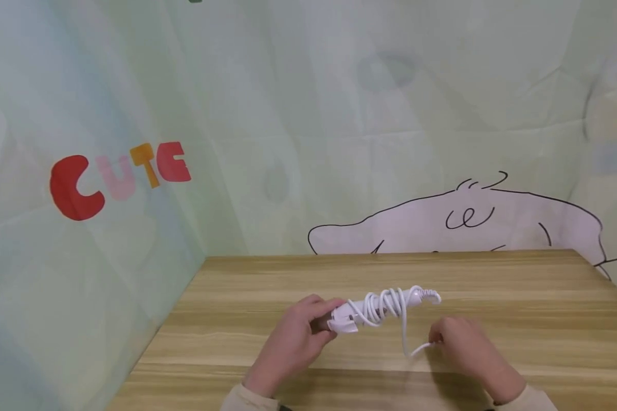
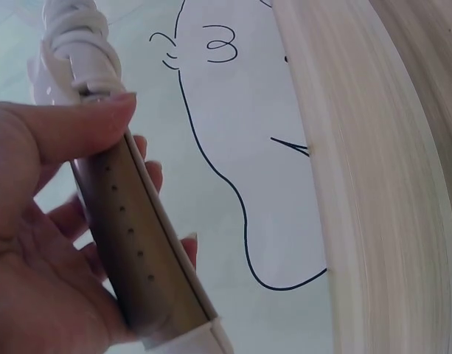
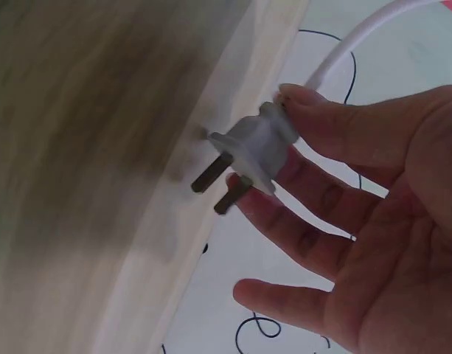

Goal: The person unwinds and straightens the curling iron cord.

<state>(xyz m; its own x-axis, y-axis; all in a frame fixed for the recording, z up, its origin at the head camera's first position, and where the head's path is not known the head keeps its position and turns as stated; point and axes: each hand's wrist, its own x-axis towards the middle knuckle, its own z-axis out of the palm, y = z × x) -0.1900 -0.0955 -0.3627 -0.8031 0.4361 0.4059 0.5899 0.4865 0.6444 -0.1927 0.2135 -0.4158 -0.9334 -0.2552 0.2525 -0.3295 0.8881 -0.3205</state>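
Observation:
My left hand (image 1: 294, 337) holds a white hair curling iron (image 1: 343, 317) by its brown barrel (image 2: 133, 236), which has a row of small holes and a pale tip. Its white cord (image 1: 391, 305) is wound in several loops round the handle, and one length hangs down and runs over to my right hand (image 1: 465, 349). Between thumb and fingers, that hand pinches the cord's plug (image 3: 259, 147), a white two-pin one whose flat prongs point away from the palm in the right wrist view. The iron is held above the table, handle end to the right.
Beneath both hands lies a wood-grain table (image 1: 236, 297). A pale printed cloth (image 1: 288, 114) hangs behind it and along the left side, with the coloured letters CUTE (image 1: 77, 188) and a line-drawn cartoon figure (image 1: 519, 217) at the table's far edge.

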